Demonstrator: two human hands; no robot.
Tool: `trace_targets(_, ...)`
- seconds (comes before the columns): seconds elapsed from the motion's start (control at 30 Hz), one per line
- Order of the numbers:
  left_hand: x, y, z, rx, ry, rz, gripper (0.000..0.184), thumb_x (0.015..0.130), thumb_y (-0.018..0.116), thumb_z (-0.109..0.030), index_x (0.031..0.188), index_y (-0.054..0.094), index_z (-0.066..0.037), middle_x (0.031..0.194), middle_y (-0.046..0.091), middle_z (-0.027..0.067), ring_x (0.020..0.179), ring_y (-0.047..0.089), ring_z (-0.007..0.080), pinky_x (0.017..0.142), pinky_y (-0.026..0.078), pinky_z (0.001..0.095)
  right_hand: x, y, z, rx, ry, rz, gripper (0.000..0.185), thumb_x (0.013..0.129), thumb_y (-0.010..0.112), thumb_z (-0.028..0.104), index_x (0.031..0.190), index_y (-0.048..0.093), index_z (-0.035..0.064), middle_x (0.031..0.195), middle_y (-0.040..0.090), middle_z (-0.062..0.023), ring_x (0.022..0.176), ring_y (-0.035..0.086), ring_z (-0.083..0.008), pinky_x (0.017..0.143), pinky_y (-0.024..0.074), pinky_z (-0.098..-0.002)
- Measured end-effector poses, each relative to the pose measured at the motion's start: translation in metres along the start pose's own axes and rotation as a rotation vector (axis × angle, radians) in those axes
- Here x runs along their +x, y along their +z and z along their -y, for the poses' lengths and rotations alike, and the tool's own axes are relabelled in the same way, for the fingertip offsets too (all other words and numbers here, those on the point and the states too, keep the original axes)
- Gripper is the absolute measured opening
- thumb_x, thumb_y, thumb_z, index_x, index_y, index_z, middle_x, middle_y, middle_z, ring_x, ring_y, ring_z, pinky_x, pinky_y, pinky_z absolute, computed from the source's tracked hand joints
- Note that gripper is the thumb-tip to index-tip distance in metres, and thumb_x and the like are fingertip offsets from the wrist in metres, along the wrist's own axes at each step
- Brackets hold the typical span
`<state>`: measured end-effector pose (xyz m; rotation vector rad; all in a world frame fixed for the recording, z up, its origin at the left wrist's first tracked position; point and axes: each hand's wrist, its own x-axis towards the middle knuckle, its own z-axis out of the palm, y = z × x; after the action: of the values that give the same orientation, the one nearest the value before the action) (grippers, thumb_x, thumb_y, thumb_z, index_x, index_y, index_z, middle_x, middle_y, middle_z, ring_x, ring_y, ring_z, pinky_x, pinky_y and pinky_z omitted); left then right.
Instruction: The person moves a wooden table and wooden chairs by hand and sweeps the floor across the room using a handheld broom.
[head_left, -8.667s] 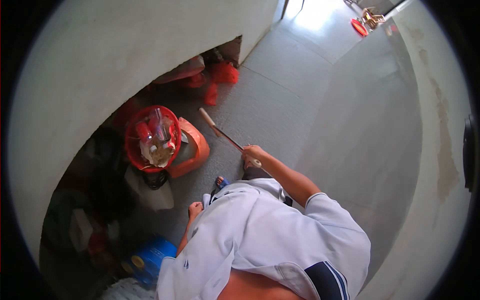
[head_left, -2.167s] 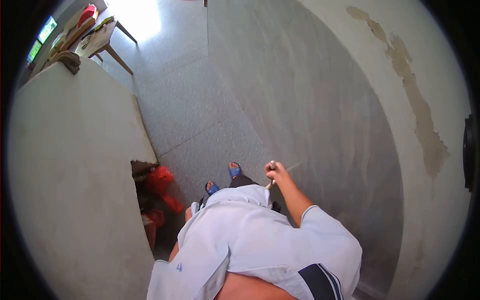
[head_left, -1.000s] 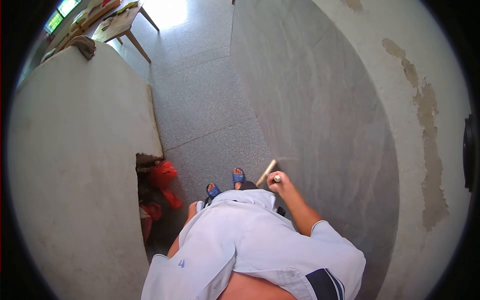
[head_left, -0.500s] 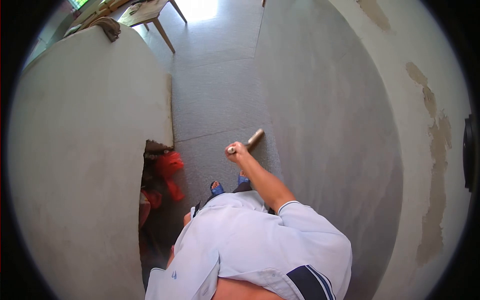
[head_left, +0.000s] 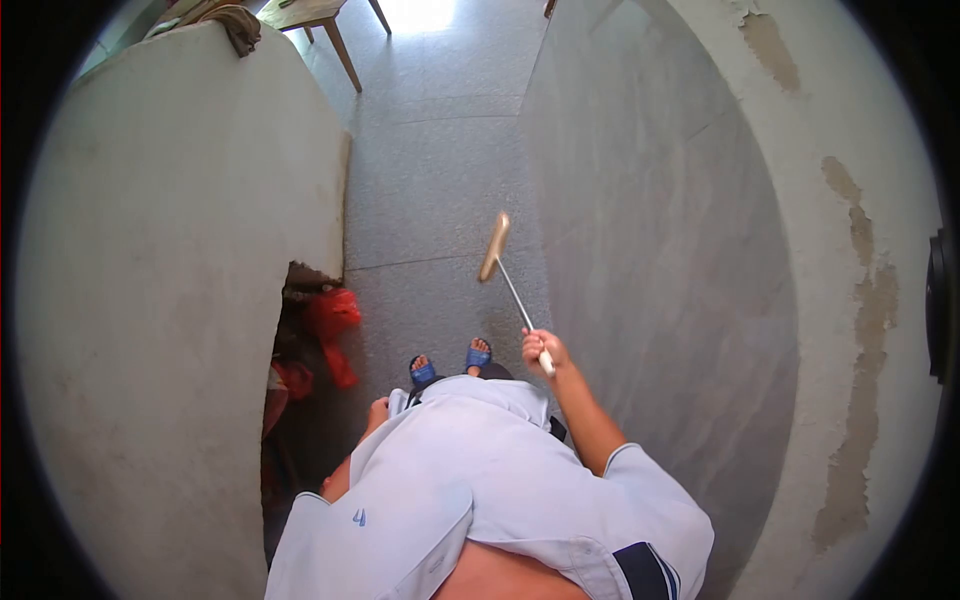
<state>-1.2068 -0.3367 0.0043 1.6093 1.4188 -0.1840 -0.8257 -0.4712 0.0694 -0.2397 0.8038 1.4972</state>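
This looks like a home, with a passage leading into a room: blue slippers (head_left: 422,373) on bare feet (head_left: 481,344), a speckled floor (head_left: 430,180), a wooden tabletop (head_left: 300,13) on slim legs beyond, a cloth (head_left: 238,28) draped over a plastered partition (head_left: 190,220), and paint peeling off the opposite wall (head_left: 865,300).

Tool (head_left: 513,290): T-shaped, 1 pc, held one-handed, angled fwd.
Head (head_left: 494,247): tan, bar-shaped, rounded ends; long axis approx 12:30 to 6:30; above or on floor, contact unclear.
Shaft (head_left: 522,311): thin, straight, silvery-grey; runs to 11 o'clock from R hand (head_left: 538,345).
Grip (head_left: 547,364): off-white, mostly hidden in fist; butt sticks out twd 5 o'clock.
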Motion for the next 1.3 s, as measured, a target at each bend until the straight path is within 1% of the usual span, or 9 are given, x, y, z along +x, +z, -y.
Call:
trace_targets(0.1,-0.009,-0.011,-0.044,0.051,0.04,0.038,0.016,0.066,0.054,-0.016,0.075,0.059,-0.003,0.067,0.058,0.01,0.061,0.054,0.0149,0.053,0.04,0.0298,-0.024,0.008,-0.015,0.016,-0.026,-0.124,0.008,0.073,0.037,0.007,0.073,0.042,0.0005,0.049,0.038,0.0017,0.036,0.037,-0.0071,0.034,0.0313,-0.0194)
trace_targets(0.17,-0.002,-0.007,-0.041,0.045,0.058,0.013,0.017,0.066,0.055,-0.016,0.075,0.058,-0.003,0.068,0.058,0.0109,0.062,0.055,0.0161,0.054,0.04,0.0297,-0.03,0.013,-0.02,0.038,-0.18,-0.285,0.021,0.073,0.035,0.006,0.052,0.035,0.01,0.042,0.031,0.0048,0.034,0.032,-0.0064,0.033,0.033,-0.0189)
trace_targets(0.3,0.015,0.004,-0.025,0.039,0.09,-0.012,0.017,0.067,0.054,-0.015,0.077,0.058,-0.002,0.069,0.058,0.0123,0.063,0.055,0.0179,0.055,0.041,0.0295,-0.01,-0.012,-0.002,0.021,-0.296,-0.439,0.012,0.069,0.035,0.002,0.058,0.035,0.0051,0.049,0.038,-0.0014,0.035,0.035,-0.0105,0.034,0.0379,-0.0219)
trace_targets(0.63,-0.02,0.011,-0.027,-0.281,-0.017,-0.193,0.015,0.069,0.048,-0.009,0.077,0.059,-0.004,0.071,0.059,0.0112,0.062,0.053,0.0146,0.055,0.041,0.0285,0.118,0.053,-0.008,0.057,-0.192,-0.374,0.012,0.071,0.039,0.002,0.059,0.035,0.0043,0.049,0.037,-0.0031,0.038,0.039,-0.0135,0.037,0.041,-0.024)
trace_targets(0.9,-0.015,0.037,0.049,-0.135,-0.074,-0.186,0.014,0.068,0.048,-0.01,0.075,0.058,-0.004,0.07,0.058,0.0124,0.061,0.053,0.0145,0.055,0.04,0.0293,0.158,0.086,0.016,-0.19,-0.087,-0.245,0.019,0.071,0.036,0.003,0.054,0.032,0.0079,0.045,0.035,-0.0001,0.035,0.036,-0.0101,0.032,0.0359,-0.0219)
trace_targets(0.97,-0.01,0.043,0.065,-0.103,-0.079,-0.162,0.014,0.068,0.048,-0.01,0.075,0.058,-0.004,0.069,0.058,0.0127,0.061,0.053,0.0145,0.054,0.04,0.0295,0.148,0.071,0.036,-0.273,0.096,-0.109,0.021,0.072,0.036,0.005,0.052,0.031,0.009,0.044,0.034,0.001,0.035,0.036,-0.0096,0.031,0.034,-0.0206)
trace_targets(1.03,-0.016,0.039,0.058,-0.127,-0.08,-0.161,0.014,0.068,0.048,-0.011,0.074,0.058,-0.004,0.069,0.058,0.013,0.061,0.053,0.0145,0.054,0.04,0.0297,0.123,0.061,0.039,-0.637,0.053,-0.119,0.022,0.072,0.038,0.006,0.051,0.033,0.0085,0.043,0.035,0.0008,0.035,0.038,-0.0102,0.031,0.0334,-0.0215)
trace_targets(1.17,0.012,0.054,0.092,-0.233,-0.045,-0.17,0.013,0.067,0.048,-0.012,0.072,0.057,-0.003,0.067,0.056,0.0142,0.06,0.053,0.0161,0.054,0.039,0.0313,0.074,0.045,-0.018,-1.701,-0.036,-0.523,0.009,0.069,0.044,0.007,0.061,0.041,0.0035,0.048,0.042,-0.0042,0.036,0.042,-0.0118,0.03,0.0336,-0.0262)
trace_targets(1.3,0.053,0.085,0.123,-0.238,0.029,-0.136,0.014,0.067,0.048,-0.012,0.072,0.057,-0.003,0.067,0.056,0.0143,0.06,0.053,0.0178,0.054,0.039,0.0316,0.036,0.066,-0.061,-1.671,-0.092,-0.525,0.006,0.068,0.045,0.007,0.07,0.041,0.0033,0.053,0.044,-0.0064,0.036,0.041,-0.0126,0.03,0.033,-0.0268)
